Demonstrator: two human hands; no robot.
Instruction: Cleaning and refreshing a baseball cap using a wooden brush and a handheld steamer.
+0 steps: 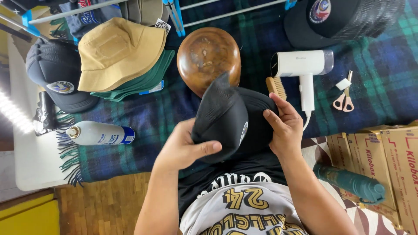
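Both forearms come up from the bottom of the view and meet over the person's chest, where they hold a black cap (226,117) above the near edge of the plaid blanket (383,74). The left hand (185,146) grips the cap from the left: the thumb lies flat across the front of the mesh part, and the other fingers are hidden behind the cap, so it is pinched between them. The right hand (285,128) holds the right side, its fingers pressed together and curved over the dark fabric, the thumb pointing up along the edge. A small pale oval label shows on the cap between the two hands.

On the blanket, just behind the cap, stands a round wooden block (209,54), and beside it lie a brush (275,87) and a white steamer (302,65). Pink scissors (345,98) lie further right. At the left, a white spray can (100,133) with a blue band lies on its side. A tan hat (117,54) sits on green ones, near a dark cap with an oval patch. Brown cardboard boxes (379,159) with red printing stand at the right edge, and a green bottle (350,182) lies before them.
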